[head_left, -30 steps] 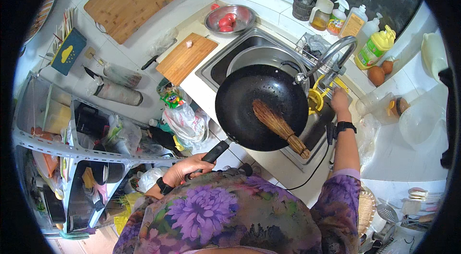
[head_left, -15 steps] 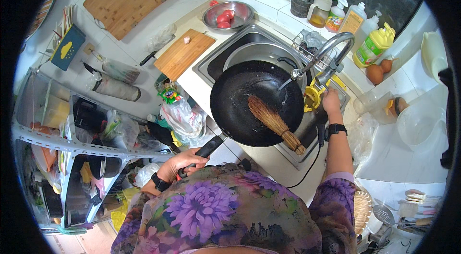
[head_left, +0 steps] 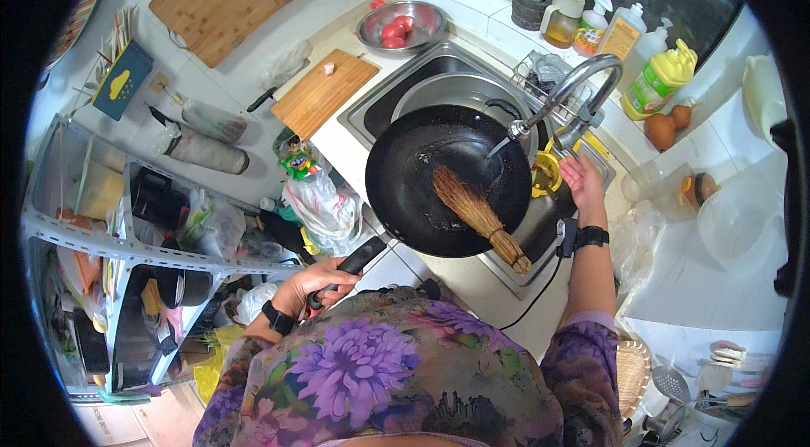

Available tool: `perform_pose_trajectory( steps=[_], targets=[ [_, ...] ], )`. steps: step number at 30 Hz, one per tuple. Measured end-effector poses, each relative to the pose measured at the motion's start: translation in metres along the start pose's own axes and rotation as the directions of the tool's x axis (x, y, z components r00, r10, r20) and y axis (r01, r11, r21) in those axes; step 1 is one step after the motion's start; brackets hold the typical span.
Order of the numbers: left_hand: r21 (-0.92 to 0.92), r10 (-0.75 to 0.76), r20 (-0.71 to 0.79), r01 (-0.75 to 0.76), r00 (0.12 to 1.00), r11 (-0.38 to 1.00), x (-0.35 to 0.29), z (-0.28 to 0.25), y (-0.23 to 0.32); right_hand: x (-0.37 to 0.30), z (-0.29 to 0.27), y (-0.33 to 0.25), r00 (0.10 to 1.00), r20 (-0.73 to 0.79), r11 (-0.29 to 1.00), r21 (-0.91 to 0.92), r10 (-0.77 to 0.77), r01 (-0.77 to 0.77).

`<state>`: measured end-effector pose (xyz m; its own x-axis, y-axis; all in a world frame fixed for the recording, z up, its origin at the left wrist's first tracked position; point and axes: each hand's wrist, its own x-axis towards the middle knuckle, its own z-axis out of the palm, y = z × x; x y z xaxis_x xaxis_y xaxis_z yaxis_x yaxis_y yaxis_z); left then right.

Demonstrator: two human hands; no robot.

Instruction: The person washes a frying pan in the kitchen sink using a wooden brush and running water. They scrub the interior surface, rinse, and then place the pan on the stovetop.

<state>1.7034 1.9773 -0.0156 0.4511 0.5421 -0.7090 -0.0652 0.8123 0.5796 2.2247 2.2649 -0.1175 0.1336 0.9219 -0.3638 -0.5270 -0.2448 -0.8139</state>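
Observation:
My left hand (head_left: 322,282) is closed round the black handle of a wok (head_left: 405,181), which is held over the sink. A straw brush (head_left: 472,211) lies in the wok, its bound end reaching past the rim on the near right side. The spout of the metal faucet (head_left: 603,67) hangs over the wok, and a short pale streak shows beneath it. To the right of the wok, my right hand (head_left: 584,181) is open below the faucet's base, its fingers apart and holding nothing. A yellow plastic piece (head_left: 547,173) sits between that hand and the wok.
Behind the wok, a metal basin (head_left: 413,88) sits in the sink (head_left: 361,115). A cutting board (head_left: 325,92) and a steel bowl (head_left: 424,42) with red tomatoes stand to the left and back. Several bottles (head_left: 624,33) line the sill. Shelving (head_left: 126,249) stands at left.
My right hand has come off the spot by the faucet's base and opened, moving slightly nearer. The wok, handle and brush have shifted slightly left with my left hand.

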Motion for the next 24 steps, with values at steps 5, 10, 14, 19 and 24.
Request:
perform_pose_trajectory(
  steps=[5,10,14,19,24],
  targets=[
    [-0.026,-0.004,0.020,0.004,1.000,1.000,0.001,-0.004,-0.003,0.002,-0.008,-0.008,0.994,0.077,0.979,0.181,0.082,-0.095],
    [-0.058,0.013,0.028,-0.011,1.000,0.998,-0.001,-0.002,-0.003,0.000,-0.005,-0.019,0.989,0.021,0.948,0.280,0.149,-0.149],
    [-0.079,0.043,0.065,-0.038,0.997,0.996,-0.003,0.002,0.000,0.006,-0.008,-0.027,0.981,0.039,0.947,0.258,0.190,-0.193],
    [-0.038,0.016,0.040,-0.015,0.999,0.999,-0.001,-0.001,0.000,0.029,-0.016,-0.034,0.999,0.007,0.944,0.327,0.045,-0.045],
    [-0.034,0.029,0.099,-0.026,0.995,0.999,0.002,-0.011,-0.006,-0.028,0.022,-0.027,0.978,0.059,0.939,-0.276,-0.198,0.207]
  ],
)
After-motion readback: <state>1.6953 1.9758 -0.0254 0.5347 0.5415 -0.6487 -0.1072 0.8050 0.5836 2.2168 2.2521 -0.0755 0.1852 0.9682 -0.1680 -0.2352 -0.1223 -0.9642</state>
